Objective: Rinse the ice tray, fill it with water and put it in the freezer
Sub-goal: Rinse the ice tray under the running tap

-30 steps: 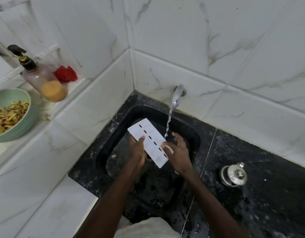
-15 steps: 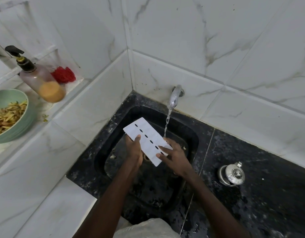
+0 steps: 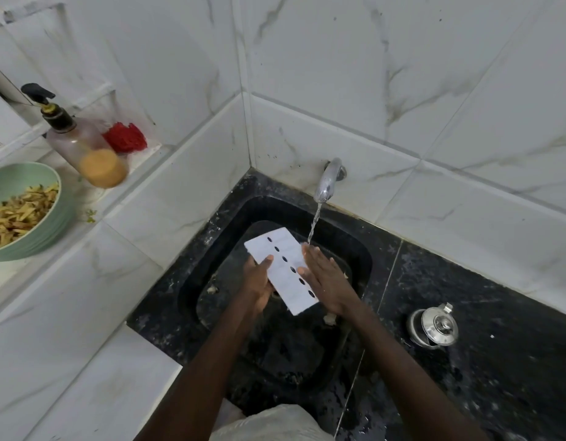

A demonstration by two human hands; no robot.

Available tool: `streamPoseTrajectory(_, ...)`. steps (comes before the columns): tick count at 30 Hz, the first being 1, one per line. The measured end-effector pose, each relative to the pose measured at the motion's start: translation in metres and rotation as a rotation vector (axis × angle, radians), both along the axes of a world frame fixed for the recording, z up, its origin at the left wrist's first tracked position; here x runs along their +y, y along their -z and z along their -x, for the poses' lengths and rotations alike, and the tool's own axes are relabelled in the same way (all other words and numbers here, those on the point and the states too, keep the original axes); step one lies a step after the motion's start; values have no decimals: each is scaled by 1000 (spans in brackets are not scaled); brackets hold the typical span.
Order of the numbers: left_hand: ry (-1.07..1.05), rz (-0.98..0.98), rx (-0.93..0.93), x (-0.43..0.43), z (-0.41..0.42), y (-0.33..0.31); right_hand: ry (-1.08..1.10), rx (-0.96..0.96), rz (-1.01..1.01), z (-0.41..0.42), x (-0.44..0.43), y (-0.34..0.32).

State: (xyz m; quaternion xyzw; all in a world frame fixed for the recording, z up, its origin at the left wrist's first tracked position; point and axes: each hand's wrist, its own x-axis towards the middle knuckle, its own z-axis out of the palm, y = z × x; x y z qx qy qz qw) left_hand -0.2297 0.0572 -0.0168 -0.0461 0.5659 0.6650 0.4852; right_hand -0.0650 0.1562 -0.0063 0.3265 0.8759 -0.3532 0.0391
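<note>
A flat white ice tray (image 3: 280, 268) with a row of dark oval holes hangs tilted over the black sink (image 3: 211, 249). My left hand (image 3: 256, 284) grips its left long edge from below, thumb on top. My right hand (image 3: 326, 278) lies flat against its right edge, fingers stretched toward the stream. Water runs from the chrome tap (image 3: 326, 183) and lands at my right fingertips beside the tray's upper right edge.
A green bowl (image 3: 46, 230) of yellow peelings, a pump soap bottle (image 3: 84, 148) and a red scrubber (image 3: 125, 138) stand on the white ledge at left. A steel lidded pot (image 3: 434, 326) sits on the black counter at right. Tiled walls close the corner behind the tap.
The tray has shifted a little to the right, toward the stream. My right hand slid up along its right edge, so the fingertips now meet the water.
</note>
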Motion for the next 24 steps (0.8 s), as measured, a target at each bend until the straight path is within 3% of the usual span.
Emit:
streamPoseTrajectory(5, 238, -143, -88, -2, -21, -7, -34, -111, -21, 30, 35, -9)
streamPoseTrajectory(10, 96, 1, -18, 7, -13, -6, -162, -162, -21, 40, 16, -24)
streamPoseTrajectory(12, 29, 95, 34, 6, -6, -4, -129, -91, 155, 35, -8, -23)
streamPoseTrajectory(16, 70, 188, 44, 0, -3, 5, 155, 200, 713, 24, -39, -19)
streamPoseTrajectory(20, 200, 255, -68, 6, -9, 2, 132, 333, 800, 14, -45, -12)
streamPoseTrajectory(24, 288, 219, 9, 0, -4, 10, 387, 462, 943, -2, -38, -11)
